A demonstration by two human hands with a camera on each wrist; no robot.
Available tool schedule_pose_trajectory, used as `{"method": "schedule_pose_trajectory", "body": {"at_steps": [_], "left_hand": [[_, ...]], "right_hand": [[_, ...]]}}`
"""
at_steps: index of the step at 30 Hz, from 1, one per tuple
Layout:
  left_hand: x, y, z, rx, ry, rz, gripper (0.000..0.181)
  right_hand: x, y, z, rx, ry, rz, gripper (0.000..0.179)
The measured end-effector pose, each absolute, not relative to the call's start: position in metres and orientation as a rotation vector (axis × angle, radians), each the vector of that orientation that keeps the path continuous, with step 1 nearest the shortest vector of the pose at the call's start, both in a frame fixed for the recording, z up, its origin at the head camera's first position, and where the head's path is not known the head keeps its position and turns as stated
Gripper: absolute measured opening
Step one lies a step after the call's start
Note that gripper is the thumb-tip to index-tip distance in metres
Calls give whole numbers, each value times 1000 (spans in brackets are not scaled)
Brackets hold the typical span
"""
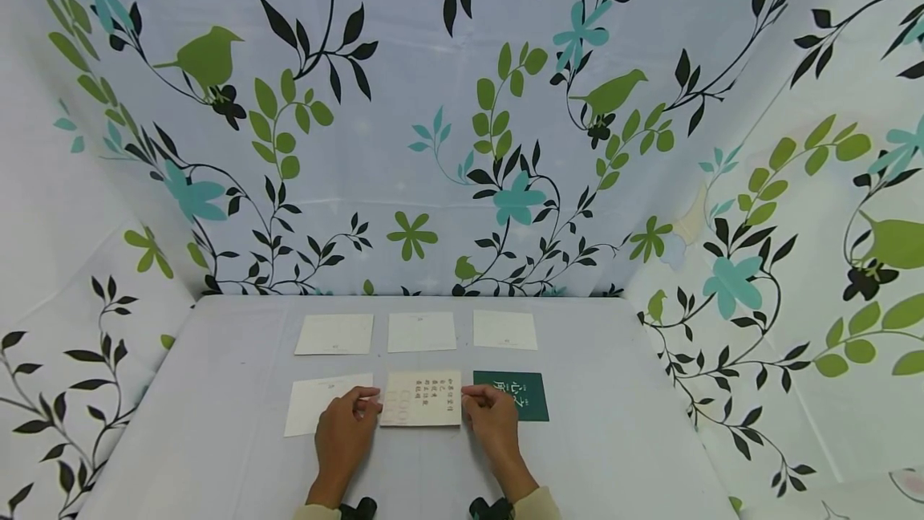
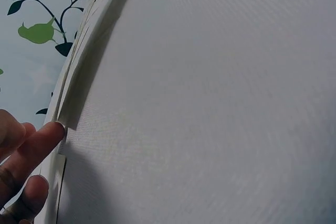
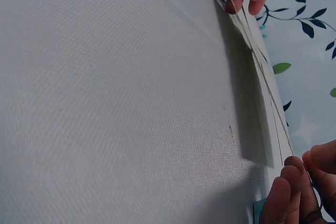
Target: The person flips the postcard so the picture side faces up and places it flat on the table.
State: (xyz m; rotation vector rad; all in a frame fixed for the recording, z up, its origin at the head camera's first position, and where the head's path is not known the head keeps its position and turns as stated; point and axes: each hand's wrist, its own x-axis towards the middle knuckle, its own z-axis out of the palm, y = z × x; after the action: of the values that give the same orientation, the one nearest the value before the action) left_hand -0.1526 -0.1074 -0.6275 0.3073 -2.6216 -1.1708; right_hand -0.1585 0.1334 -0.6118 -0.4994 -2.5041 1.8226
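A cream postcard with columns of dark handwritten-style characters and faint pink boxes lies between my hands in the head view. My left hand pinches its left edge with thumb and fingertips, and my right hand pinches the right edge. Several thin card edges run between the two hands in the right wrist view, close above the tabletop. Under the left hand's fingers lies a blank white card, partly hidden. A dark green card with white characters sits behind the right fingers, partly covered.
Three pale cards form a row farther back: a left one, a middle one and a right one. They lie on a white-covered table. Patterned cloth with leaves and birds hangs behind and at the sides.
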Motion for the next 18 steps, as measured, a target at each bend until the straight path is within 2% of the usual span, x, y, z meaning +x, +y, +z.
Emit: {"method": "schedule_pose_trajectory", "body": {"at_steps": [18], "left_hand": [[-152, -116, -632, 316, -2581, -1115, 13]], "right_hand": [[-161, 127, -614, -454, -2527, 1739, 12]]}}
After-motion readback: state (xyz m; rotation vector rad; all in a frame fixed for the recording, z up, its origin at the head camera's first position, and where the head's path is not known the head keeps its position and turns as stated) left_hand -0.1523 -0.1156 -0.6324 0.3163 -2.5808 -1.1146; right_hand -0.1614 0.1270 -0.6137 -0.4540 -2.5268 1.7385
